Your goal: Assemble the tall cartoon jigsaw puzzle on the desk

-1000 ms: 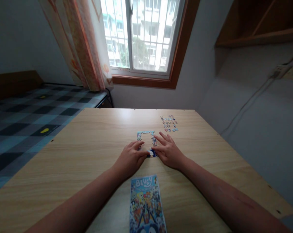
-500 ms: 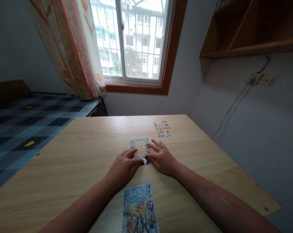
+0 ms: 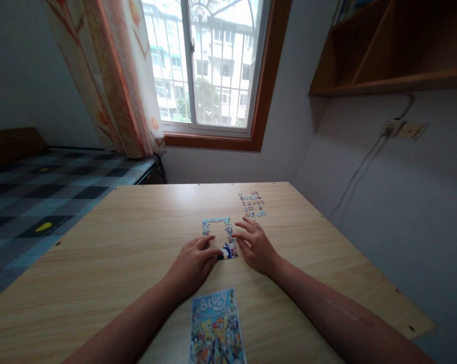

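A partly joined jigsaw puzzle point(image 3: 229, 249) lies on the wooden table, its border forming a frame around a bare middle. My left hand point(image 3: 195, 258) rests over its lower left corner, fingers apart, with the thumb on the bottom pieces. That hand hides part of the left side. Just off the right border is my right hand point(image 3: 254, 244), its fingers spread and no piece visible in them. Behind it, loose puzzle pieces point(image 3: 253, 203) are laid out in rough rows. Nearer to me lies a colourful picture sheet point(image 3: 217, 326) marked "Bluey".
The wooden table point(image 3: 110, 253) has a bed point(image 3: 73, 177) with a checked cover on its left. A curtained window point(image 3: 221, 65) is behind. On the right wall are a shelf point(image 3: 395, 83) and a socket point(image 3: 393, 127) with a cord.
My right hand has drawn back to the right from the puzzle's right border, uncovering more of the lower right corner. My left hand has hardly moved. The view has tilted slightly.
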`<action>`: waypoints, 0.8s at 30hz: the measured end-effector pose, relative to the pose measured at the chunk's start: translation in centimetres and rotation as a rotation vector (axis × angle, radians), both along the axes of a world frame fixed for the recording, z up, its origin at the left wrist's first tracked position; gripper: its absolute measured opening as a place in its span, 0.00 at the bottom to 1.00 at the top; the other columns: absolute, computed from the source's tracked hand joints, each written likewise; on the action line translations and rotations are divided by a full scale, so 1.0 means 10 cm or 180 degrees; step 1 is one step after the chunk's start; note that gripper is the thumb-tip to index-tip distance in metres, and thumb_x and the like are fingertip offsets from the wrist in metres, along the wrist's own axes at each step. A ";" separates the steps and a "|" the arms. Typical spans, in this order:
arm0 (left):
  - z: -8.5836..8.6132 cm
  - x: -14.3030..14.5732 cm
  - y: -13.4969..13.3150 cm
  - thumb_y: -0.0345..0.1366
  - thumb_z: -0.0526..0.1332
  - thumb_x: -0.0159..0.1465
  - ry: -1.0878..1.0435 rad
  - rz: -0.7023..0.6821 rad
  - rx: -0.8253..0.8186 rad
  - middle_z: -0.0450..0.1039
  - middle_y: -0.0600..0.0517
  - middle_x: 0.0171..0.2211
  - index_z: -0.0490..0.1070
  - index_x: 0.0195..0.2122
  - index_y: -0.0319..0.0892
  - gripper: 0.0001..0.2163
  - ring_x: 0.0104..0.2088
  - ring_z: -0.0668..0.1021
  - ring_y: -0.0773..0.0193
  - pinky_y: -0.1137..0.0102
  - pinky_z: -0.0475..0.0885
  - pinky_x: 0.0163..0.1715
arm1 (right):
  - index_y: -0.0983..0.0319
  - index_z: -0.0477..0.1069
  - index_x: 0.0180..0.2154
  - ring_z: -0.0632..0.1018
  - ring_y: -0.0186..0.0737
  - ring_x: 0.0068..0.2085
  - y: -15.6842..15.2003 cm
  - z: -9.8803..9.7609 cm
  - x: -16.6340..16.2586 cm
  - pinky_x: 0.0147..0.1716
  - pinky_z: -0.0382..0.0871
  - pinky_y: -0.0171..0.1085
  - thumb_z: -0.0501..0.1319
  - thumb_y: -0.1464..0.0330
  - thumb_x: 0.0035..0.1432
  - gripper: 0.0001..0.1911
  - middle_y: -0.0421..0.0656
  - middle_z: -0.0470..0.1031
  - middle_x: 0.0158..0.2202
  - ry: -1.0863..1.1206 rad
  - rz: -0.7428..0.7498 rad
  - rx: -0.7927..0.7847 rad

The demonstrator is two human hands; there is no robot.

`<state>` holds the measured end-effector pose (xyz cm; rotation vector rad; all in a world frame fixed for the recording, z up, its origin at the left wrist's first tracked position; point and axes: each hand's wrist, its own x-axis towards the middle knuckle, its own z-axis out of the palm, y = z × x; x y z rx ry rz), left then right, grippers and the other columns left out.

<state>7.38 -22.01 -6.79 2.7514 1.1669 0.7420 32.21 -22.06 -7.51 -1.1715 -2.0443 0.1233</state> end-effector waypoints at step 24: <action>0.04 -0.20 0.27 0.52 0.59 0.60 -0.2867 0.1359 -0.1211 0.78 0.45 0.39 0.72 0.40 0.41 0.19 0.42 0.80 0.53 0.59 0.75 0.45 | 0.65 0.81 0.47 0.82 0.45 0.47 1.69 -0.28 1.40 0.50 0.74 0.39 0.62 0.66 0.57 0.17 0.51 0.83 0.47 0.1359 -0.1689 -0.0936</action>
